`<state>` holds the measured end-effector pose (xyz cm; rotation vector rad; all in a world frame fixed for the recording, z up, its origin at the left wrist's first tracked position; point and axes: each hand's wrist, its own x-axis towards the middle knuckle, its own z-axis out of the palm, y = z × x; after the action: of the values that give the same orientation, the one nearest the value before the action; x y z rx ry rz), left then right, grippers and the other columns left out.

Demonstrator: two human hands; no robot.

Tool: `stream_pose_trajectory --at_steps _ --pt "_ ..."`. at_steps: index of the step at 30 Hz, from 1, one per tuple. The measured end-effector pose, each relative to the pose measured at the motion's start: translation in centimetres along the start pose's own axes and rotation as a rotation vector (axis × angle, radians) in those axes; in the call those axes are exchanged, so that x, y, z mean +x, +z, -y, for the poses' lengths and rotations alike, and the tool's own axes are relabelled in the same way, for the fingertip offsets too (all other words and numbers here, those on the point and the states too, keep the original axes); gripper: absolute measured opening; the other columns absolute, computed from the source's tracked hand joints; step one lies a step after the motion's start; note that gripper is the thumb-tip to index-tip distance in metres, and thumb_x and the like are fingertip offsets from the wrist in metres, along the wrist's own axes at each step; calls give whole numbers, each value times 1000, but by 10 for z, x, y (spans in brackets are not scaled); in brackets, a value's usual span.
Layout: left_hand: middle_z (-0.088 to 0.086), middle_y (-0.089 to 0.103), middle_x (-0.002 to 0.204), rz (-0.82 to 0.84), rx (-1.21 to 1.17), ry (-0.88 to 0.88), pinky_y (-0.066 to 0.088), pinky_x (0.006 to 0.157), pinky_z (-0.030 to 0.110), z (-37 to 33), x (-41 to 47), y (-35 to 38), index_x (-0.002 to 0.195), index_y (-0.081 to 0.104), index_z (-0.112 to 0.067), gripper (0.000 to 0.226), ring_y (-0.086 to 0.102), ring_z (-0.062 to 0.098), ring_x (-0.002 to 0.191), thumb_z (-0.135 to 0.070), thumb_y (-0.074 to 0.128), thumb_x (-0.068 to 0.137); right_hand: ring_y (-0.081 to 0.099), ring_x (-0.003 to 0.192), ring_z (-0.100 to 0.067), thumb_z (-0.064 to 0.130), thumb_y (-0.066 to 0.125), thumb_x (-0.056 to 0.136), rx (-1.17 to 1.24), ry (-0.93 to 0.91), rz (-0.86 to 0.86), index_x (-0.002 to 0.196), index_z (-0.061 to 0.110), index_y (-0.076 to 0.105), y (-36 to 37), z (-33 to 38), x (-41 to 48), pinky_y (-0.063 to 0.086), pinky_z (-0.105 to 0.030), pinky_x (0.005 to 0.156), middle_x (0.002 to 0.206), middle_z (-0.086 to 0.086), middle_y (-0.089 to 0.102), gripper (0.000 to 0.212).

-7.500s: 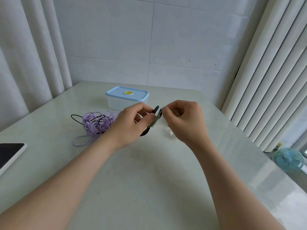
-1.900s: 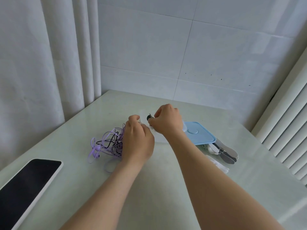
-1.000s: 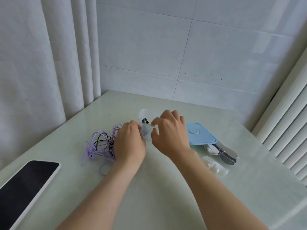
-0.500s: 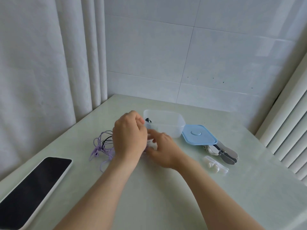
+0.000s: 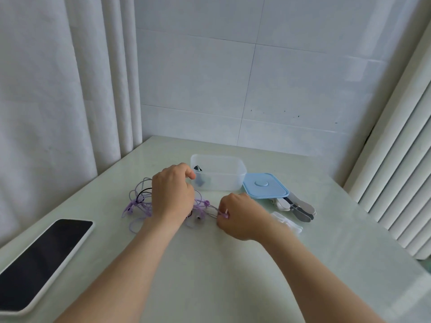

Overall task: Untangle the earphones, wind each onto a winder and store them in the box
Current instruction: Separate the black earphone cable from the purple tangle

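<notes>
Right hand point(image 5: 240, 215) has drawn away from the left hand point(image 5: 172, 194), off to that hand's right, with purple cord now strung between the two. Right grip: thumb and forefinger pressed together on a purple earbud point(image 5: 225, 214). Left grip: fingers curled down over the purple earphones point(image 5: 140, 202); whether it pinches cord, cannot tell. The tangle lies on the desk point(image 5: 210, 276) under and left of the left grip, with a black cord point(image 5: 144, 191) threaded through it. Just beyond the left grip is the clear box point(image 5: 224, 176), open, with a dark bundle point(image 5: 199, 180) inside. The blue lid point(image 5: 265, 188) lies beyond the right grip, touching the box. Winders point(image 5: 299, 207) lie right of that grip. A phone point(image 5: 44, 259) is well left of the left grip.
</notes>
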<state>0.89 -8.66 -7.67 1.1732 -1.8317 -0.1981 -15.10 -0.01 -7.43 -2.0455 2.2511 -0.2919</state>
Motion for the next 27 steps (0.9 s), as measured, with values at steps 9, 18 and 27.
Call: stream_pose_trajectory --at_steps 9,18,27 --pt "-3 70 86 0 -24 349 46 93 41 -10 -7 13 86 71 -17 41 64 27 91 2 40 66 35 57 -25 28 51 89 148 305 -386 61 13 32 -9 -38 -34 24 -32 50 57 -4 38 37" --pt "0 72 92 -21 20 -68 52 78 42 -12 -5 4 89 68 -21 24 62 34 89 -28 45 93 47 55 -23 26 57 78 301 220 -317 59 14 56 -7 -45 -37 45 -33 53 49 5 52 23" --pt "-7 74 92 232 -105 -201 54 82 37 -5 -5 12 94 67 -30 14 66 25 93 -26 59 85 56 116 -22 26 57 91 254 -27 -443 135 27 55 -5 -22 -42 41 -34 89 124 1 58 44"
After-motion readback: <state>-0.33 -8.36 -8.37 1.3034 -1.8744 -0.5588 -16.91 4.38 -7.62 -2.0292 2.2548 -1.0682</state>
